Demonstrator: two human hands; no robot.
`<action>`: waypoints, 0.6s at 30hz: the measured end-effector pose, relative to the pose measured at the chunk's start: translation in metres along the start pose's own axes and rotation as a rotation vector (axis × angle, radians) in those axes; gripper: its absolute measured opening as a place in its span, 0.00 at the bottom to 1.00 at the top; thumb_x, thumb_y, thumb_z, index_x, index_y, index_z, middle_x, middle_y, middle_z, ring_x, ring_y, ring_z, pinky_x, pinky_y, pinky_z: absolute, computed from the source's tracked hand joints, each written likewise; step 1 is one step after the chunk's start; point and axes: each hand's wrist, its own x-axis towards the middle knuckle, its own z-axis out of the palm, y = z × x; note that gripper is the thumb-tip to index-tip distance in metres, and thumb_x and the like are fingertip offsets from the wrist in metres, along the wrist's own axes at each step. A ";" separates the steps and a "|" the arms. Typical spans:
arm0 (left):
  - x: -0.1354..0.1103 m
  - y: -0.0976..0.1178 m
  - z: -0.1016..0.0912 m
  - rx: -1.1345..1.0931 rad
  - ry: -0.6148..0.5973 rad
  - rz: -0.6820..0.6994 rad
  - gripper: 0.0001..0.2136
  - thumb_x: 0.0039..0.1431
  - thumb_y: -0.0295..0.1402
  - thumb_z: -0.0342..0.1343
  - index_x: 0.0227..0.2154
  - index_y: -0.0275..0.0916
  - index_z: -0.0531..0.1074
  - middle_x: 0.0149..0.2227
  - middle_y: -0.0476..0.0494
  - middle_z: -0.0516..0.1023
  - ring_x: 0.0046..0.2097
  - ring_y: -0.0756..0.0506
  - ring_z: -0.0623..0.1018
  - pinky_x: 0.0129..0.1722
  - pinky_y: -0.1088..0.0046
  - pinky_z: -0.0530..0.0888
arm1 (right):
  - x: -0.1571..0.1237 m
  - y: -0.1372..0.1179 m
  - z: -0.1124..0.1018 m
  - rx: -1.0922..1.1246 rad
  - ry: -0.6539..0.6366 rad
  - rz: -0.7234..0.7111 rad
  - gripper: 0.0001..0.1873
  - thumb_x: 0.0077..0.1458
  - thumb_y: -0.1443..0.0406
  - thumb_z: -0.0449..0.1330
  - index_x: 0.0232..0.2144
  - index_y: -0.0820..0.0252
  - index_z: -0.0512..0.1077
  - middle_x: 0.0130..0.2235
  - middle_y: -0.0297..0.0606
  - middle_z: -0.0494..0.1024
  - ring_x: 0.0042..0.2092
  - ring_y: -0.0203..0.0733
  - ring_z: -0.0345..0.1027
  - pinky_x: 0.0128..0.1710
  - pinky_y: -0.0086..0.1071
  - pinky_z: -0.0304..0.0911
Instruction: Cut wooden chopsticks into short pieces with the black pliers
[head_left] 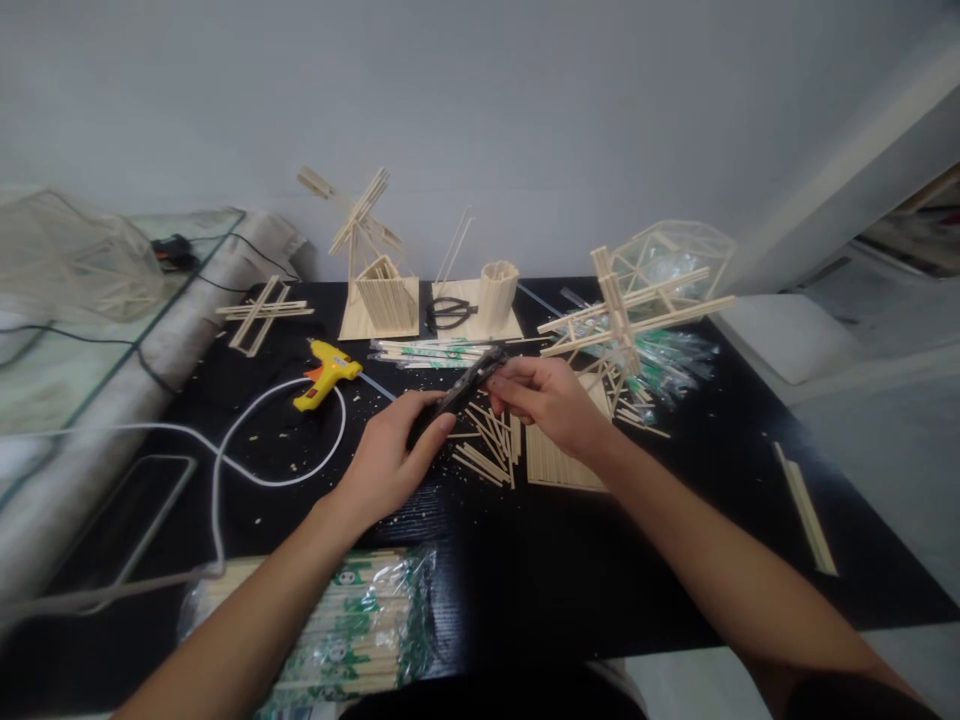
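A slim, dark, elongated object (472, 380), whose exact kind I cannot make out, is held tilted above the middle of the table. My left hand (386, 450) is wrapped round its lower end, thumb on the near side. The fingers of my right hand (551, 400) are pinched together at its upper end. Below them lie short cut wooden sticks (484, 455) in a loose heap. A flat panel of sticks (562, 465) lies partly under my right forearm. Wrapped chopsticks (442, 352) are just beyond the hands.
A yellow glue gun (326, 375) with a white cord lies left. Stick-built models (386, 300) and a round stick cup (497, 295) stand behind, near black scissors (451, 313). A cross-shaped stick frame (619, 315) rises at right. A bag of chopsticks (360, 630) lies in front.
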 end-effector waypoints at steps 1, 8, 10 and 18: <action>0.001 0.000 0.000 -0.004 0.008 -0.018 0.18 0.67 0.46 0.51 0.51 0.39 0.73 0.49 0.42 0.80 0.50 0.41 0.78 0.52 0.64 0.71 | 0.000 0.000 0.000 -0.007 0.007 -0.002 0.14 0.61 0.58 0.63 0.26 0.60 0.73 0.25 0.33 0.74 0.23 0.30 0.53 0.22 0.30 0.48; 0.003 -0.001 -0.001 0.123 -0.014 -0.173 0.24 0.66 0.56 0.46 0.33 0.40 0.72 0.32 0.45 0.77 0.37 0.42 0.76 0.40 0.65 0.68 | 0.000 0.002 0.008 -0.077 0.020 -0.021 0.14 0.60 0.59 0.63 0.25 0.60 0.73 0.26 0.34 0.74 0.23 0.30 0.56 0.22 0.30 0.50; 0.003 -0.001 -0.001 0.165 -0.019 -0.187 0.25 0.66 0.57 0.44 0.32 0.40 0.71 0.31 0.46 0.75 0.35 0.42 0.75 0.38 0.66 0.66 | -0.001 0.001 0.009 -0.085 0.021 -0.016 0.13 0.61 0.60 0.62 0.26 0.60 0.74 0.26 0.34 0.75 0.24 0.30 0.55 0.23 0.30 0.50; 0.001 -0.002 -0.001 0.207 0.060 -0.138 0.24 0.65 0.56 0.48 0.34 0.38 0.74 0.32 0.44 0.77 0.34 0.42 0.75 0.36 0.67 0.66 | -0.001 -0.004 0.010 -0.101 0.079 -0.017 0.12 0.60 0.61 0.63 0.25 0.60 0.74 0.25 0.34 0.75 0.24 0.31 0.56 0.23 0.31 0.51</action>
